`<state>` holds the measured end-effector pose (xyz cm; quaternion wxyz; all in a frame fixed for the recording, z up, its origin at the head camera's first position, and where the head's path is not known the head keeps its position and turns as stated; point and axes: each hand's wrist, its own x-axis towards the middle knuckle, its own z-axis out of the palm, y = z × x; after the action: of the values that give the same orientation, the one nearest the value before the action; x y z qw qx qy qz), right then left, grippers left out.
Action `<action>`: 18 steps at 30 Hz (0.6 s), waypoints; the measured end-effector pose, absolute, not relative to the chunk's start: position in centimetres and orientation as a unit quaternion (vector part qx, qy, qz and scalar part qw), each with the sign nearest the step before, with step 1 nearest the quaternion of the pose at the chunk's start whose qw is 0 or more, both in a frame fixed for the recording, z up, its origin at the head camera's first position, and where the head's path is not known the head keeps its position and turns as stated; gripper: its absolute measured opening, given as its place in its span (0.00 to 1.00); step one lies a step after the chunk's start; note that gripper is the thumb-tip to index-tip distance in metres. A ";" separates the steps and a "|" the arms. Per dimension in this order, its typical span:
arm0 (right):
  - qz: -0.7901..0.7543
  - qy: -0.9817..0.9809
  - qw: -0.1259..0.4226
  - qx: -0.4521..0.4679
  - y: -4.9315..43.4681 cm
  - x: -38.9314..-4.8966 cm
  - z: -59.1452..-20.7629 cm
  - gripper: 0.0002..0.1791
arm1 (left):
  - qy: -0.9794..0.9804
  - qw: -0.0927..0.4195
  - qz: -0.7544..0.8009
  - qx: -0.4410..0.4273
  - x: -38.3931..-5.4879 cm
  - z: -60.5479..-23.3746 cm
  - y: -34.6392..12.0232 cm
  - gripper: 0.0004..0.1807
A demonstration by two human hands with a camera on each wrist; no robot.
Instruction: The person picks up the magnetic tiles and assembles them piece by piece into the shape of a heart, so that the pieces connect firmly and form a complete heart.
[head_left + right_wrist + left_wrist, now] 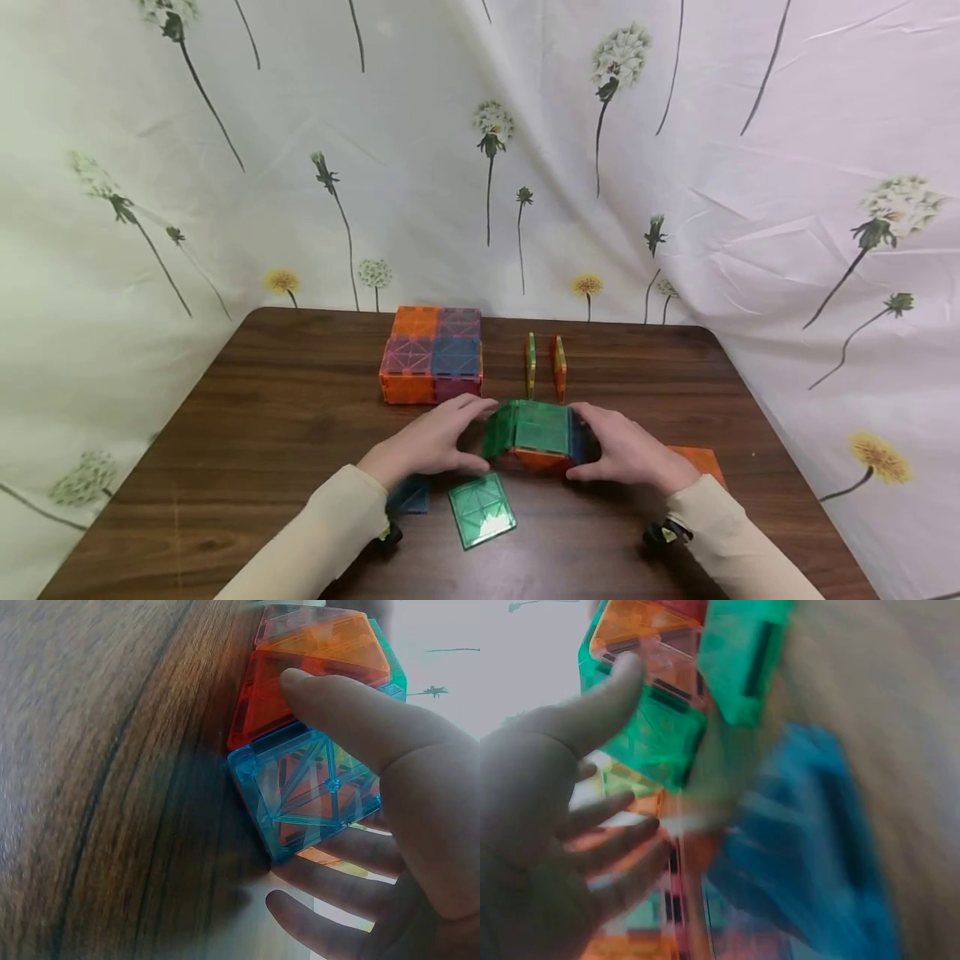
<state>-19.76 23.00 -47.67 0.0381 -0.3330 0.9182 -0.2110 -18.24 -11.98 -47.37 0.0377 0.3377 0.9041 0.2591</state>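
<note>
A small box of translucent magnetic tiles (542, 427) stands mid-table, with a green top, orange-red front and blue right side. At its left a green tile (499, 429) slants outward from the top edge. My left hand (435, 442) is beside that slanted tile, thumb and fingers spread apart. With my right hand (626, 446) I hold the box's right end. In the right wrist view the thumb lies over the red front tile (262, 697), and the fingers reach behind the blue side tile (319, 791). A loose green tile (482, 510) lies in front of the box.
A larger block of orange, purple and blue tiles (431, 358) stands behind to the left. Two tiles stand on edge at the back, one green (531, 367) and one orange (559, 369). A blue tile (411, 495) lies near my left wrist, an orange one (701, 461) beyond my right.
</note>
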 end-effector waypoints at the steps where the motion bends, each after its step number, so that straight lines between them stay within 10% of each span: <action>1: -0.213 0.917 0.040 -0.334 23.0 -19.8 -47.6 0.51 | 0.912 0.030 0.241 0.330 -17.8 -47.5 -12.6 0.48; 18: -0.241 0.909 0.052 -0.335 21.9 -20.1 -47.7 0.49 | 0.921 0.047 0.210 0.325 -12.6 -49.5 -15.6 0.22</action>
<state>-20.09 21.89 -47.66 0.0522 -0.3347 0.9095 -0.2411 -12.61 -15.64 -49.48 0.0466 0.3255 0.9207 0.2102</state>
